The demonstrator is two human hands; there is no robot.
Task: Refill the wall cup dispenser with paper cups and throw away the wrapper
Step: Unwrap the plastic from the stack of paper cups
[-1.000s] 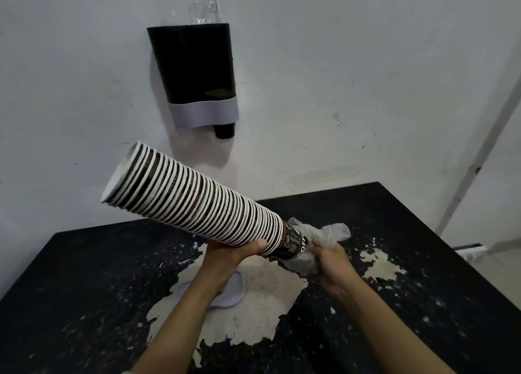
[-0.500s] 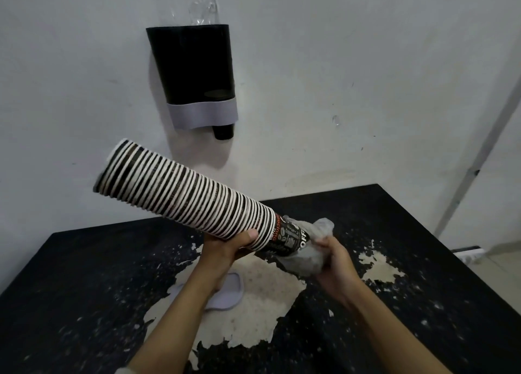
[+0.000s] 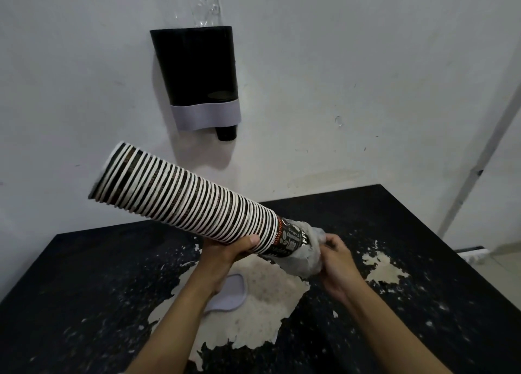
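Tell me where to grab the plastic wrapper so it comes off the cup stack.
Probably best to grip the bunched wrapper past the stack's narrow bottom end, coming from the right, where the right hand is. It is gathered loose there, so pulling along the tilted cup stack should slide it free while the left hand clamps the cups from beneath.

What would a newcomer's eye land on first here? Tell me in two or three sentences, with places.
First, the long black-and-white striped stack of paper cups, held slanting across the middle, wide end up-left. The left hand grips it from below, and the right hand bunches the crumpled clear plastic wrapper at its lower end. Above, the black wall cup dispenser with a grey band hangs on the white wall.
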